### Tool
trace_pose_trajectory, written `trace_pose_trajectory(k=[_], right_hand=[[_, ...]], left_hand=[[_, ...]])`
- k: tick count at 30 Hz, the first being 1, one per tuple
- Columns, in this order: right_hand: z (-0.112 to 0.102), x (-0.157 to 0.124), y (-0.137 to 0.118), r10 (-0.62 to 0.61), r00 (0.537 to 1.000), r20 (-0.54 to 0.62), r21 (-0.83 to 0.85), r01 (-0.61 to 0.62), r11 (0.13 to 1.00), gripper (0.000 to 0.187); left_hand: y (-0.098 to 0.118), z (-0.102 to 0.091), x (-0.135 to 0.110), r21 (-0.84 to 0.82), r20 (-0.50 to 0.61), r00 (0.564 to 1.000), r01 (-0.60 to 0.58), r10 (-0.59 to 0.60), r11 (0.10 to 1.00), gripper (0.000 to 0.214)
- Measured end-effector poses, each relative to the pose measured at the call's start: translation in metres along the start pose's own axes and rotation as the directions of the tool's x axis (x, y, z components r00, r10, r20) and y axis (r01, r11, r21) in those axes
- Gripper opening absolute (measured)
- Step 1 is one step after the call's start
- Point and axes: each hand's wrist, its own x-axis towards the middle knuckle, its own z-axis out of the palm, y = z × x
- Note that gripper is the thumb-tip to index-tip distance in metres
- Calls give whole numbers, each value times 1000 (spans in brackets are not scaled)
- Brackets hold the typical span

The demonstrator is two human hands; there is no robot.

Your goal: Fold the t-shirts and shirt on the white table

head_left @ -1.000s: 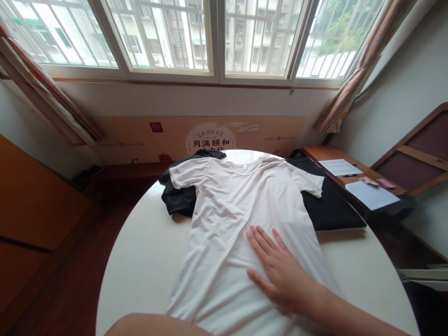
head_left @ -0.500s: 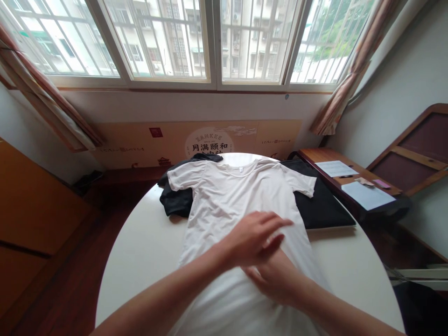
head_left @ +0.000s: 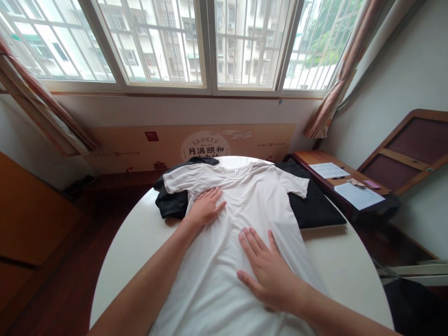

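A white short-sleeved T-shirt lies spread out on a round white table, its neckline toward the window and its lower part running off the bottom of the view. My left hand rests flat on the upper left of the chest, just below the sleeve, with fingers outstretched. Lower down and to the right, my right hand lies on the fabric, fingers spread. Soft creases run through the cloth between the two hands. Neither hand holds anything.
Dark crumpled clothing sits beyond the shirt's left sleeve. A folded black cloth lies under the right sleeve. To the right, a wooden desk bears paper sheets. A printed panel stands below the window.
My hands were crossed over the middle of the shirt; now they are apart. My left hand has moved up and left onto the chest, while my right hand lies flat with fingers spread.
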Motion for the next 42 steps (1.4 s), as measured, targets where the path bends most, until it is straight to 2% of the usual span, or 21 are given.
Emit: trace_pose_trajectory(k=[4,6,9,11,15,17,20,23,25,28,31,32,34,36,37,40,42], right_hand=[[-12,3,7,-11,1000,-3,16,11,1000,79],[-26,15,21,24,995,-93,7,-23,1000,75],[-55,47,56,126,966,-226,-37,-137,990,75],[-76,76,85,230,949,-216,-76,-251,965,77],[-103,135,138,453,886,-95,-100,-461,882,74],[-106,159,159,513,854,-84,-93,-520,849,72],[-100,180,184,588,800,-121,-75,-598,798,70],[-88,188,204,663,723,-191,-34,-680,732,74],[-81,189,214,676,695,-245,-17,-700,714,78],[-76,188,220,666,696,-269,-40,-699,714,81],[-76,191,210,640,711,-289,-113,-690,715,79],[-77,193,204,614,731,-298,-141,-670,729,78],[-76,201,187,524,798,-298,-188,-587,787,77],[-75,212,170,441,860,-256,-204,-494,845,77],[-75,218,163,428,876,-223,-199,-471,860,78],[-74,234,152,484,866,-126,-152,-499,853,78],[-71,240,153,508,854,-109,-133,-519,844,78]], left_hand=[[2,2,-3,5,-31,999,14,-14,1000,70],[2,2,-4,0,-31,999,11,-11,1000,72],[2,0,-6,-10,-25,1000,5,-5,1000,75],[2,-2,-6,-20,-28,1000,4,-5,1000,76],[3,-4,-8,-35,-29,999,12,-13,999,75],[3,-4,-9,-37,-31,999,9,-10,999,75],[1,-3,-10,-49,-47,999,-2,0,999,73],[-2,0,-10,-65,-55,998,-4,1,998,73],[-3,2,-10,-73,-58,998,-7,2,997,75],[-4,3,-9,-74,-67,998,-12,8,997,76],[-3,2,-9,-70,-67,998,-7,2,997,74],[-3,1,-9,-71,-63,998,-5,0,997,74],[-3,-1,-9,-73,-55,998,-8,4,997,75],[-3,-1,-9,-72,-57,998,-14,10,997,75],[-3,0,-10,-72,-63,998,-17,12,997,75],[-2,3,-10,-81,-77,997,-18,11,997,73],[-1,3,-10,-102,-93,996,-23,14,994,70]])
